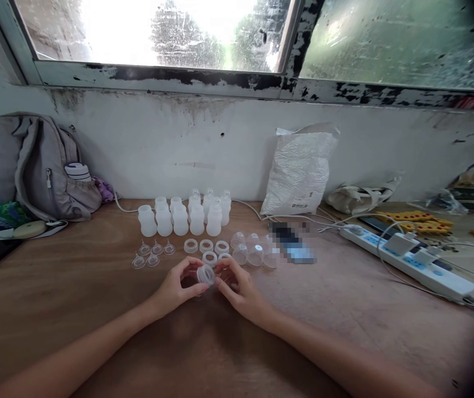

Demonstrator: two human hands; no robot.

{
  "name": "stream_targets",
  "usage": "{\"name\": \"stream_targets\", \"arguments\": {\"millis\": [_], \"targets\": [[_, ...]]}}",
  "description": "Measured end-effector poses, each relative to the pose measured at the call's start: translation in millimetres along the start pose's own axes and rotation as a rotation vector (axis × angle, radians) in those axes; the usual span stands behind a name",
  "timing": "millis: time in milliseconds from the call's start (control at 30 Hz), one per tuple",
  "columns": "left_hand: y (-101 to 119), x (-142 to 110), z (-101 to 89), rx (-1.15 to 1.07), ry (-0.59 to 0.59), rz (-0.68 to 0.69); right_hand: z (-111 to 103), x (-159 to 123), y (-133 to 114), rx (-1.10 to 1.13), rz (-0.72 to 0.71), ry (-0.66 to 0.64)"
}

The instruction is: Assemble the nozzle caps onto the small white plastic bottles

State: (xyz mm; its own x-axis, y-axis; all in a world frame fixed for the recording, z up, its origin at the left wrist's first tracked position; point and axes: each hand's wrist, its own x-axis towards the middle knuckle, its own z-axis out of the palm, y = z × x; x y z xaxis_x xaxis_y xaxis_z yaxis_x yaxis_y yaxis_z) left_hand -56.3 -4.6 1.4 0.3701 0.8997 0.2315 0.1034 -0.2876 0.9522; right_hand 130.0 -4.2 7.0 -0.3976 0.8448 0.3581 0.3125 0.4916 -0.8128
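Both hands meet low over the brown table. My left hand and my right hand pinch a small white ribbed ring between their fingertips. Just beyond them lie white rings, several clear nipples to the left and clear dome caps to the right. Behind these stand several small white bottles, some with tops on.
A grey backpack leans on the wall at the back left. A white plastic bag stands at the back right. A blurred phone lies by the caps. A white power strip with cables runs along the right.
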Motion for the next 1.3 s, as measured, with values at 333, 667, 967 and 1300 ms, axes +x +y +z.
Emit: {"name": "stream_targets", "arguments": {"millis": [333, 667, 967, 1300], "targets": [[14.1, -14.5, -16.9, 0.426, -0.153, 0.094, 2.3, -2.5, -3.0, -0.060, -0.213, -0.058], [-2.0, -24.3, -27.1, 0.805, -0.202, 0.039, 13.4, 7.4, -1.2, -0.125, -0.099, -0.114], [13.2, -13.0, -17.4, 0.658, -0.135, 0.112, 20.1, 12.3, -4.9, -0.097, -0.147, -0.018], [18.0, 1.9, 5.9, 0.047, -0.002, 0.051, -7.8, 18.8, -18.8, 0.019, 0.043, -0.058]]}}
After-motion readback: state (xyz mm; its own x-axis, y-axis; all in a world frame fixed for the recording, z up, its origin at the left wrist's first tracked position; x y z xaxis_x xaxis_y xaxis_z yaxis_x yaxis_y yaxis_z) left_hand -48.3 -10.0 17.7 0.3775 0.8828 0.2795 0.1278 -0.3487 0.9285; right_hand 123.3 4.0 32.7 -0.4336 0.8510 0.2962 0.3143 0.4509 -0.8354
